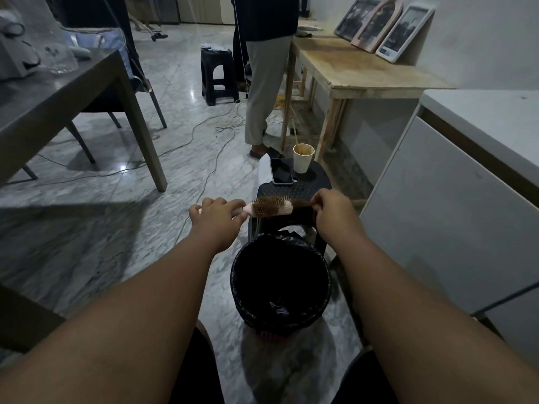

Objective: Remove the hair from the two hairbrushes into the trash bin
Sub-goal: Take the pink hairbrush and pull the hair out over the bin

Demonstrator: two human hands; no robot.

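Both forearms stretched forward over trash bin [281, 282] | left hand [217, 221] clenched round handle of pink hairbrush [269, 207] | right hand [335, 212] pinching brown hair [300, 204] at brush tip, just beyond fingers | no legible writing

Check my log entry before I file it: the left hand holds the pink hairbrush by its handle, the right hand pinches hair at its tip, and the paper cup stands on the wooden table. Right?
Not quite. In the head view the paper cup stands on the black stool, beside the phone. The rest holds: left hand on the handle of the pink hairbrush, right hand pinching hair at its tip.
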